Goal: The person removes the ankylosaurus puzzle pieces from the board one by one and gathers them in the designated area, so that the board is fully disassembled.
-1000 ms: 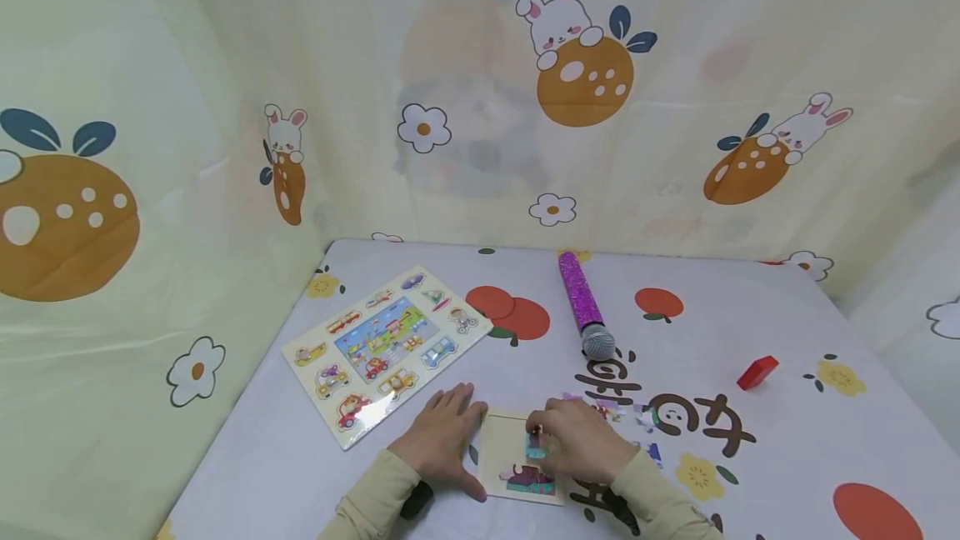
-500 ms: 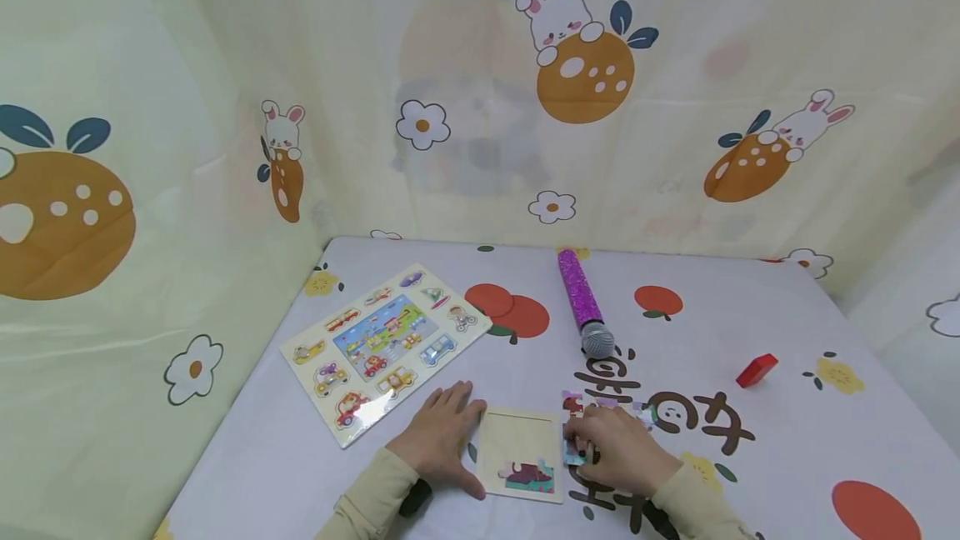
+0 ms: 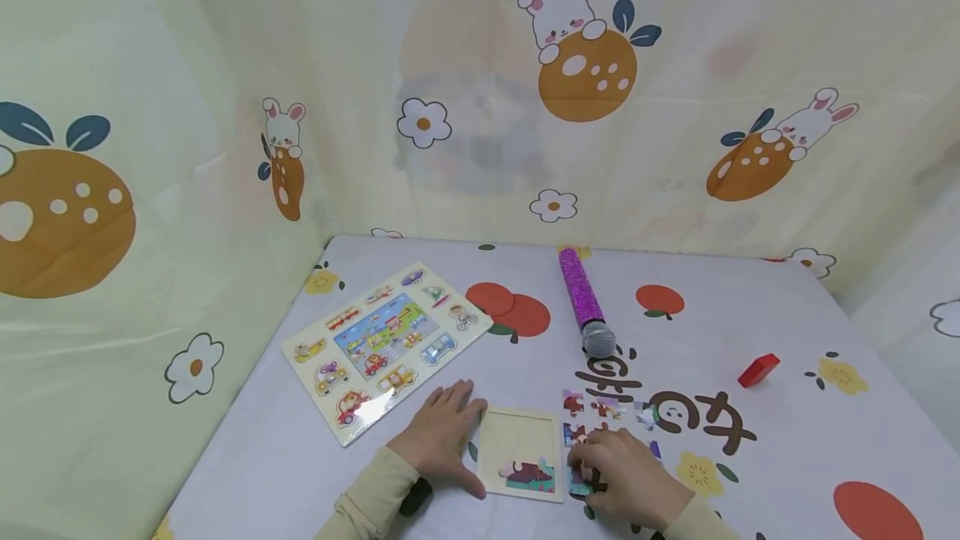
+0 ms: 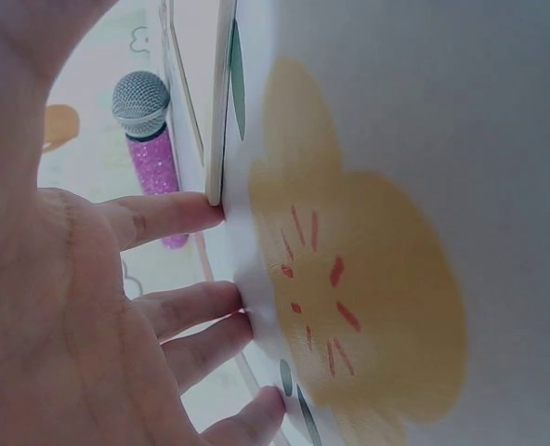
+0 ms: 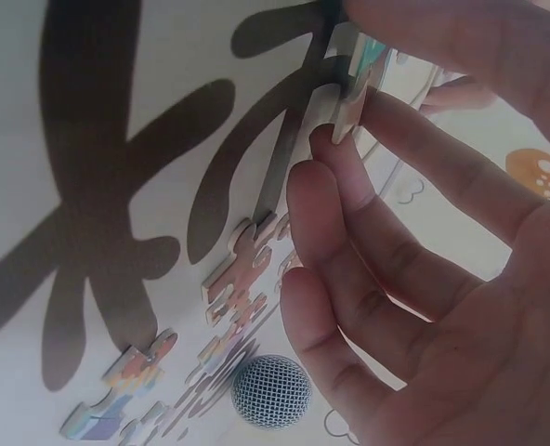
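My left hand (image 3: pixel 442 444) lies with fingers spread at the left edge of a small wooden puzzle tray (image 3: pixel 517 436); in the left wrist view a finger (image 4: pixel 177 218) meets the tray's edge. A joined brown-and-teal section (image 3: pixel 528 476) fills part of the tray's lower right. Just right of the tray, my right hand (image 3: pixel 633 477) pinches a teal-marked jigsaw piece (image 5: pixel 354 93) between thumb and index finger, close over the cloth. Its other fingers are bent and partly cover loose jigsaw pieces (image 3: pixel 573 433) beside the tray.
More loose jigsaw pieces (image 3: pixel 607 407) lie beyond my right hand. A vehicle puzzle board (image 3: pixel 315 377) is at the left, a purple glitter microphone (image 3: pixel 581 294) at the back, and a red block (image 3: pixel 759 370) at the right. A printed curtain (image 3: pixel 480 65) hangs behind the table.
My right hand has moved from over the tray to its right side, then nearer to me, with a teal-marked jigsaw piece at its fingertips. My left hand stays put.
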{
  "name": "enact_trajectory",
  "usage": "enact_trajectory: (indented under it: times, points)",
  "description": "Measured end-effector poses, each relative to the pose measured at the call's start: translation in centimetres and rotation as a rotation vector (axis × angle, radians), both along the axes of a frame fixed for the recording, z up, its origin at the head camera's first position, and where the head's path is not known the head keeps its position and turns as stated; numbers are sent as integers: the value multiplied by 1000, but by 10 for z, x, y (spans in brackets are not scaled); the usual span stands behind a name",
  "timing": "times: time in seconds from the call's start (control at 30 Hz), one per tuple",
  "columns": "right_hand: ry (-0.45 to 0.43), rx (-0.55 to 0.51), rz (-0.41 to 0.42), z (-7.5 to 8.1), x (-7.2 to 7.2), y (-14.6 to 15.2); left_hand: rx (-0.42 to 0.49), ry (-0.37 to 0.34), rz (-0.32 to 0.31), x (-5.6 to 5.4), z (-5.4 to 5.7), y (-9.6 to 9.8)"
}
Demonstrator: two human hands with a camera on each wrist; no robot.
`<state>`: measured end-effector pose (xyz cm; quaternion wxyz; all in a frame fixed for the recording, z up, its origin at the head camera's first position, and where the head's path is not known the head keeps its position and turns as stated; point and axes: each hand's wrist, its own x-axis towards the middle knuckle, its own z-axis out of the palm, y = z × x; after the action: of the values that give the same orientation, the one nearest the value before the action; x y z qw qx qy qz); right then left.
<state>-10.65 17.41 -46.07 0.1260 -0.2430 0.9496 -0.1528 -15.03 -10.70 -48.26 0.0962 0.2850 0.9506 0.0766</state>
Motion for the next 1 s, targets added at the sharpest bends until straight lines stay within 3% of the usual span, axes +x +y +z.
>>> enact_trajectory:
  times: [0.43, 0.77, 1.0]
  points:
    - [13, -23, 18, 1, 0, 0, -2, 2, 1, 0, 0, 0]
    - [146, -80, 128, 7, -7, -12, -2, 15, 2, -1, -1, 0]
    - [85, -100, 150, 7, -11, -40, -4, -12, 15, 0, -1, 1]
